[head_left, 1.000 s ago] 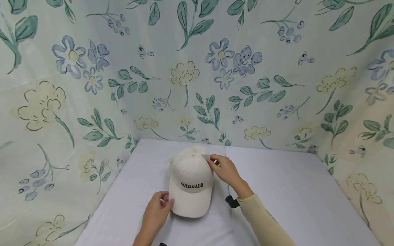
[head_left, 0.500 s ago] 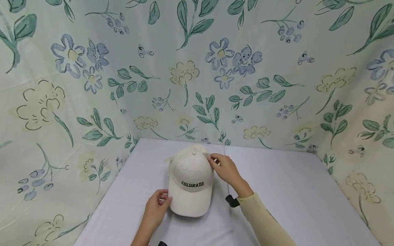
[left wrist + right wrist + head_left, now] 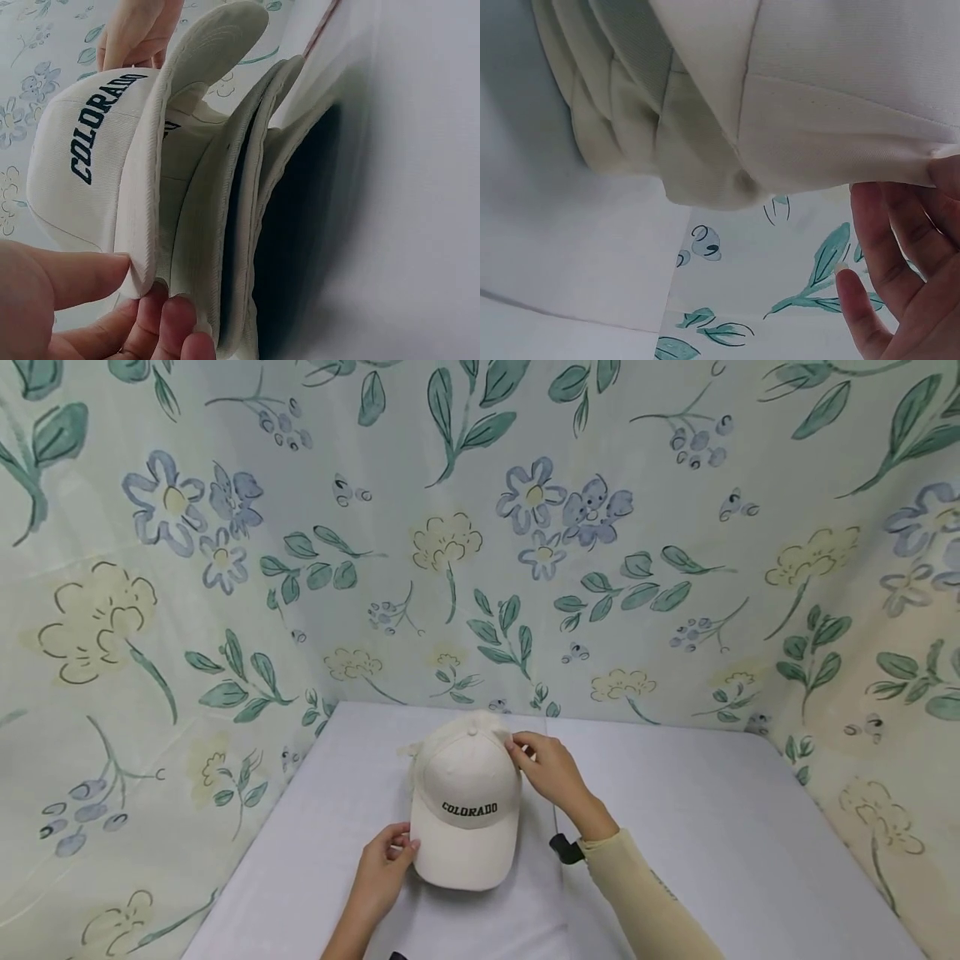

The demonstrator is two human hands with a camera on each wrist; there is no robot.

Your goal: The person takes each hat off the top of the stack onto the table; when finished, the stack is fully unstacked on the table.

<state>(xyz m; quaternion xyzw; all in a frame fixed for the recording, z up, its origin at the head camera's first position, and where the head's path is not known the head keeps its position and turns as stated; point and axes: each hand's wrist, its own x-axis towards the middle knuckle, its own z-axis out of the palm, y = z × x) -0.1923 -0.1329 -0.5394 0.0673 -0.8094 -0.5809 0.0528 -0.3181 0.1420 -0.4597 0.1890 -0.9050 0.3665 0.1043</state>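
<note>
The left hand [image 3: 381, 870] pinched the brim [image 3: 463, 858] of the COLORADO baseball cap [image 3: 468, 772] at eight o'clock, the right hand [image 3: 553, 775] its crown edge [image 3: 889, 169] at two: opposed grips, probably steadying it over the stacked baseball caps [image 3: 201, 232] on the table [image 3: 660, 827].

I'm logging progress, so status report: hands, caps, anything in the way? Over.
Left hand pinches brim of top COLORADO baseball cap. Right hand pinches it toward the rear. More caps stacked beneath. No obstruction visible.

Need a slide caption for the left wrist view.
Left hand pinches the brim of the top COLORADO cap, more caps stacked beneath.
</note>
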